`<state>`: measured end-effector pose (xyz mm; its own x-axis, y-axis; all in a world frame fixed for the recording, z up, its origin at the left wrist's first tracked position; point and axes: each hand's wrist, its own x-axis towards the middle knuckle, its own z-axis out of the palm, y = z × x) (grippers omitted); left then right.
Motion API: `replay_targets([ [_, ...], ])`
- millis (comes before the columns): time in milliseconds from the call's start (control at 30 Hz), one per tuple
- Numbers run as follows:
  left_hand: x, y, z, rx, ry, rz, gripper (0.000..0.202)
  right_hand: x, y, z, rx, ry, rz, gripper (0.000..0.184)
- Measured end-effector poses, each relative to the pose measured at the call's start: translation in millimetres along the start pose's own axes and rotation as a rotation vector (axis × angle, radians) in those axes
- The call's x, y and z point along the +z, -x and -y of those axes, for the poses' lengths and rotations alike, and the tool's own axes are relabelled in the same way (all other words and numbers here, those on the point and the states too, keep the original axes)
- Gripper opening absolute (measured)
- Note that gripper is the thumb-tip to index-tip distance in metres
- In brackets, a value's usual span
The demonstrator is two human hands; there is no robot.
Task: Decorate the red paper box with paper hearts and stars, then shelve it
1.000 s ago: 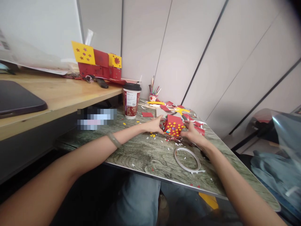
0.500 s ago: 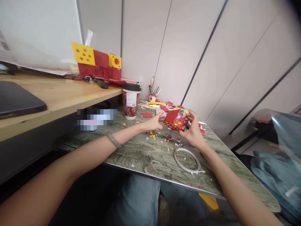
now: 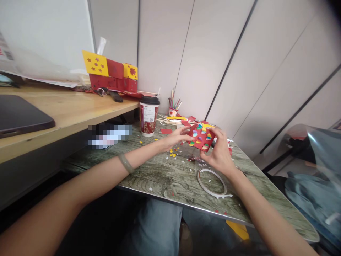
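A small red paper box (image 3: 200,138), its near face covered with colourful round paper pieces, is held up above the table. My right hand (image 3: 218,153) grips it from the right, thumb below and fingers along the top edge. At its left edge my left hand (image 3: 174,139) has its fingers closed on the box, partly over the face. A roll of white tape (image 3: 199,177) lies flat under the box, nearer the table's front edge, with a loose tail. Yellow paper bits (image 3: 173,153) and white scraps are scattered beneath the hands.
A lidded paper cup (image 3: 148,119) stands left of my left hand. Behind are a pen holder (image 3: 173,112), paper strips and a red paper piece (image 3: 166,131). Red and yellow boxes (image 3: 114,82) and a dark tablet-like object (image 3: 23,114) rest on the raised wooden shelf.
The red box has turned, so its dotted face now points toward me. My left hand has moved from beside the box onto its left edge; my right hand still holds it.
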<state>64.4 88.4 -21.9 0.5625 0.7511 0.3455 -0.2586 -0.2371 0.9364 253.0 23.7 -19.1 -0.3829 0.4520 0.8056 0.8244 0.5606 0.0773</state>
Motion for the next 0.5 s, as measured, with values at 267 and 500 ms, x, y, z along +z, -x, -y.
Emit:
replay_targets([
  [267,-10.1,-2,0,-0.055,0.063,-0.015,0.051,-2,0,7,0.015,-0.097,0.039,0.081],
  [500,-30.8,-3,-10,-0.094,0.120,0.016,0.046,-2,2,1,0.181,-0.257,0.061,0.079],
])
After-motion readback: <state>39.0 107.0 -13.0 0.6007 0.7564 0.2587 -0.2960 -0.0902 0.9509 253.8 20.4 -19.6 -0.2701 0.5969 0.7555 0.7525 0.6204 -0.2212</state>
